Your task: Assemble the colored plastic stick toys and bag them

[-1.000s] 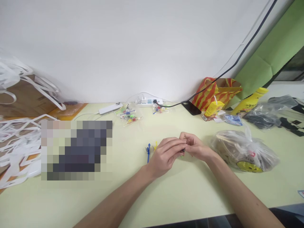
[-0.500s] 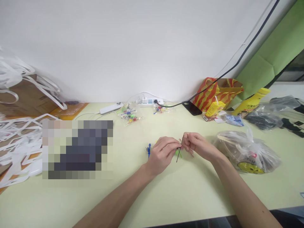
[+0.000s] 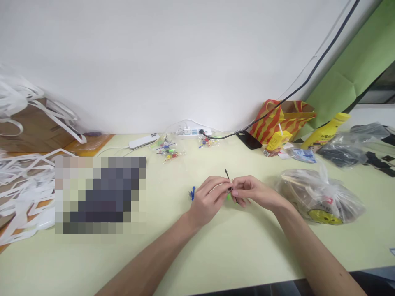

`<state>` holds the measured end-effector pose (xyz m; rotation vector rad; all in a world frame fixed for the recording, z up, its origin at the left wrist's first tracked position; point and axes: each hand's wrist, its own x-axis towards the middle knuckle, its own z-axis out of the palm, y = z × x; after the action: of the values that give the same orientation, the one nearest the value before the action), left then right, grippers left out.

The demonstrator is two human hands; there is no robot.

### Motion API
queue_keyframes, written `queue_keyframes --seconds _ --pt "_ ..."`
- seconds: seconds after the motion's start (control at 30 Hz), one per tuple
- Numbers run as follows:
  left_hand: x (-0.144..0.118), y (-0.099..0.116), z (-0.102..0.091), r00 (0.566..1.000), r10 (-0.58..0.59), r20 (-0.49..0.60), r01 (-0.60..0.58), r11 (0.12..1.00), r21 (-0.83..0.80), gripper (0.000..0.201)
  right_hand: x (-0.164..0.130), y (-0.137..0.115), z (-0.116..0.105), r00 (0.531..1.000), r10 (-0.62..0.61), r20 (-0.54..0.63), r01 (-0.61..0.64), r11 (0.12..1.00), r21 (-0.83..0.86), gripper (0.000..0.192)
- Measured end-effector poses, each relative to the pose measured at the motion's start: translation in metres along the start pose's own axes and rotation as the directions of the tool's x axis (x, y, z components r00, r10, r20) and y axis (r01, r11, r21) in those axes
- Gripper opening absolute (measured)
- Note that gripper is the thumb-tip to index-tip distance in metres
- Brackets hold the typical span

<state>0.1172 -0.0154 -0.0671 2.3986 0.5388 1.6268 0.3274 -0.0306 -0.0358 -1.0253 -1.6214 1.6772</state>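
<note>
Both forearms reach forward and angle inward until the hands meet. The left hand [image 3: 208, 200] is curled, fingers bent toward the thumb in a pinching grip. The right hand [image 3: 253, 193] faces it, fingertips pressed together, touching the left fingertips.

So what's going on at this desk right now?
A person sits at a pale green table with both hands together above it. The left hand and right hand pinch a thin dark stick between their fingertips, its pointed end sticking up. A small blue piece lies just beside the left hand. A clear plastic bag sits to the right, and small packets of coloured bits lie near the wall.
</note>
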Motion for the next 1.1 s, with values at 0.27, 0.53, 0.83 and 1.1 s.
queue_keyframes --seconds 0.27,0.53,0.83,1.1 --pt "-0.001 0.001 0.0 0.998 -0.049 -0.026 0.051 0.997 0.052 0.022 0.0 0.001 -0.001 0.997 -0.051 -0.065 0.049 0.998 -0.03 0.031" --pt "0.006 0.008 0.002 1.0 -0.011 -0.028 0.012 0.998 0.063 0.022 -0.004 0.001 -0.005 0.996 -0.067 -0.06 0.06 0.992 -0.108 0.027" --pt "0.005 0.004 -0.001 0.999 0.022 0.041 -0.026 0.995 0.1 0.018 -0.004 -0.003 0.002 0.998 -0.056 -0.02 0.053 0.99 -0.129 0.019" --pt "0.007 -0.004 -0.008 0.988 0.12 0.102 -0.136 0.975 0.177 0.02 -0.004 -0.002 0.002 0.998 -0.049 -0.04 0.043 0.989 -0.143 0.021"
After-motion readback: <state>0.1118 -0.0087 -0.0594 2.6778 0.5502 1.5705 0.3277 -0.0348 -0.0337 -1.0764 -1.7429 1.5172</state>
